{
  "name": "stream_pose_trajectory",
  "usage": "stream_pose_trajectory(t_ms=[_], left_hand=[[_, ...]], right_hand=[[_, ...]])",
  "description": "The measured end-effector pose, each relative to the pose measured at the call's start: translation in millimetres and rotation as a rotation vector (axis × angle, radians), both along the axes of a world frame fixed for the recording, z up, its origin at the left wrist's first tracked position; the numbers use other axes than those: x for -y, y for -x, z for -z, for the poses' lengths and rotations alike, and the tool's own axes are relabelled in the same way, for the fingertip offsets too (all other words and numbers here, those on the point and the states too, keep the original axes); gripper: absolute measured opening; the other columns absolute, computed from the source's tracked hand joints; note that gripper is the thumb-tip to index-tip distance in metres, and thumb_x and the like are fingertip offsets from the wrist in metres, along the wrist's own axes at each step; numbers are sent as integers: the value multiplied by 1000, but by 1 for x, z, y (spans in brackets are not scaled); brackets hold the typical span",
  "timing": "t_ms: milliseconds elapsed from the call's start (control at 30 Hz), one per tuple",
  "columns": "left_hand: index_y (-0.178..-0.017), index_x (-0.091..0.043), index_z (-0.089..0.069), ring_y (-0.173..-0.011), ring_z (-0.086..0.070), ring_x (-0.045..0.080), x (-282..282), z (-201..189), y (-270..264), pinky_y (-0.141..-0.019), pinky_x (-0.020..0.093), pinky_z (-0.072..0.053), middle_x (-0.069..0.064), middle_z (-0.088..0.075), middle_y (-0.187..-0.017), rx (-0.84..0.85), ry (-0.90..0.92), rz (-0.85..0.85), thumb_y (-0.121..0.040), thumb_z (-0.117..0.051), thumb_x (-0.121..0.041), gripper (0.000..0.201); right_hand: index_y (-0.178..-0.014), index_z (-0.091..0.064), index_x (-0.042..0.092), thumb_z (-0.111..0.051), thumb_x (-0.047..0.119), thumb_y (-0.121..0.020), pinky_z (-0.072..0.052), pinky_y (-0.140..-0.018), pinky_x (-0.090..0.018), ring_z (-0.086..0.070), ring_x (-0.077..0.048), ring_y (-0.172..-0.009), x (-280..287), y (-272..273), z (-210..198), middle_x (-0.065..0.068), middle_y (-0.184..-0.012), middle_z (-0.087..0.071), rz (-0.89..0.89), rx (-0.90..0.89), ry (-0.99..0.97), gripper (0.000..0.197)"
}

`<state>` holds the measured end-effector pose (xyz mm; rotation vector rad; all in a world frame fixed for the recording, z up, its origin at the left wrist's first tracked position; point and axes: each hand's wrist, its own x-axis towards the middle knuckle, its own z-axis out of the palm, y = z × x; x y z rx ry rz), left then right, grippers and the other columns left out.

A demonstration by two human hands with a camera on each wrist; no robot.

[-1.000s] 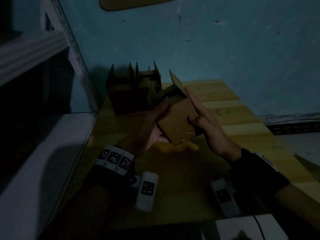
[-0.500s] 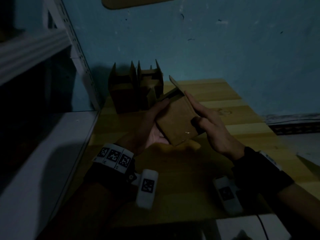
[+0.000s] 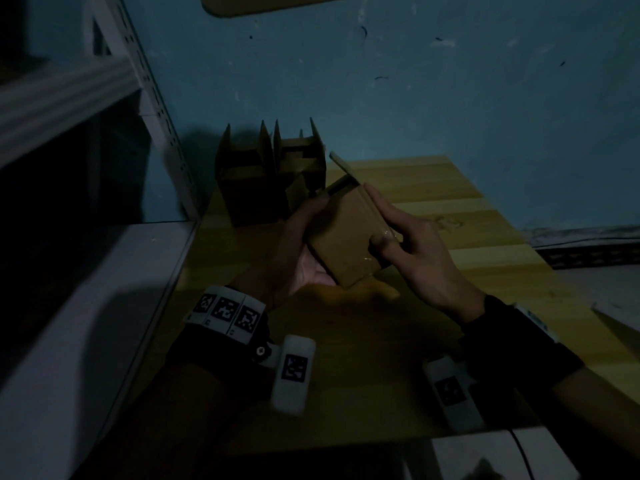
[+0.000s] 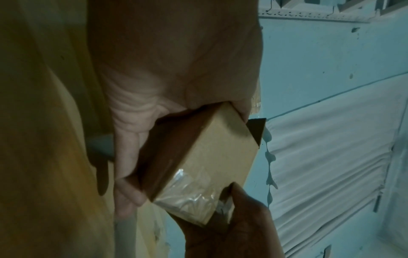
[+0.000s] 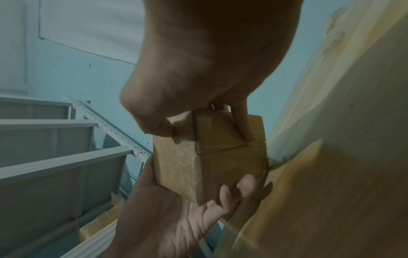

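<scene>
Above the table (image 3: 457, 192), the left hand (image 3: 296, 259) cups a small cardboard box (image 3: 346, 237), fingers curled round it; the right hand (image 3: 420, 254) pinches its taped end.

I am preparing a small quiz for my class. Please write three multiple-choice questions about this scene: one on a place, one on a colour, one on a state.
1. Where is the box?
A. on the shelf
B. in the air over the table
C. on the floor

2. What colour is the wall?
A. blue
B. red
C. yellow

3. How is the box held?
A. it lies free
B. by one hand only
C. by both hands

Answers:
1 B: the head view shows the box lifted above the wooden top and casting a shadow on it.
2 A: the painted surface behind the table is blue in all three views.
3 C: the left hand curls under the box, and the right hand pinches it with thumb and fingers.
</scene>
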<state>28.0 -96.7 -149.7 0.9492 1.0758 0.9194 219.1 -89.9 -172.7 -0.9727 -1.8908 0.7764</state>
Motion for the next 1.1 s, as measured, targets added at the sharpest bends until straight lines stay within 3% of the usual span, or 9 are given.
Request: stream_pose_trajectory(t_ms=[67, 167, 233, 433, 567, 667, 800, 967, 1100], left_hand=[[-139, -21, -47, -116, -61, 36, -1, 1, 0, -92, 58, -49, 12, -61, -132, 12, 13, -5, -60, -60, -72, 95], [-137, -22, -45, -115, -59, 36, -1, 1, 0, -91, 57, -48, 13, -59, -130, 37, 18, -16, -69, -51, -67, 82], [-142, -20, -42, -118, -57, 40, -2, 2, 1, -98, 64, -42, 16, -57, -134, 40, 29, -32, -71, -47, -66, 85], [-141, -20, -46, -119, -57, 45, -2, 1, 2, -100, 71, -38, 19, -60, -132, 68, 51, -47, -70, -51, -69, 86], [-145, -20, -40, -120, -57, 43, -1, 0, -2, -99, 70, -40, 18, -57, -136, 18, 39, -42, -67, -53, -71, 95], [-143, -18, -42, -118, -59, 41, 0, -2, -6, -98, 66, -43, 17, -58, -134, -18, 43, -56, -53, -60, -74, 107], [-131, -22, -45, -112, -62, 34, 1, -2, -7, -96, 59, -48, 12, -62, -125, -55, 28, -52, -74, -60, -69, 76], [-134, -22, -43, -116, -60, 38, 2, -5, -6, -95, 58, -49, 15, -59, -128, -64, 27, -52, -75, -55, -66, 75], [-140, -20, -39, -115, -60, 38, 3, -5, -6, -86, 50, -53, 16, -56, -134, -62, 20, -48, -68, -54, -65, 86]], right_hand=[[-158, -31, 28, -55, 31, -95, -62, -77, -40, -70, -10, -98, 0, 1, 0, -4, -133, -65, 29, -12, -3, 67], [-157, -33, 26, -58, 15, -100, -61, -68, -51, -70, -34, -94, 0, 0, 1, -19, -123, -68, 25, -29, 11, 63], [-156, -35, 24, -58, 12, -100, -60, -70, -56, -66, -42, -100, 2, 0, -1, -22, -124, -66, 16, -34, 17, 62], [-152, -44, 21, -62, 25, -90, -59, -69, -53, -68, -40, -98, 3, -1, -4, -22, -121, -68, 30, -24, 12, 65], [-146, -52, 13, -66, 15, -94, -57, -59, -25, -74, -15, -81, 3, -1, -5, 2, -114, -74, 81, -67, 36, 54], [-146, -53, 13, -66, 14, -95, -64, -70, -37, -74, -13, -94, 3, 0, -3, 19, -117, -68, 83, -118, 63, 52], [-147, -50, 6, -62, 11, -93, -61, -78, -26, -62, 8, -112, 1, 2, 0, 13, -144, -54, 36, -180, 87, 55], [-148, -49, 8, -59, 17, -85, -56, -73, -22, -63, -12, -120, 0, 3, 1, 1, -147, -56, 0, -213, 109, 64], [-149, -48, 11, -60, 9, -90, -55, -66, -22, -67, -10, -103, 1, 6, 0, -8, -141, -61, -1, -208, 111, 61]])
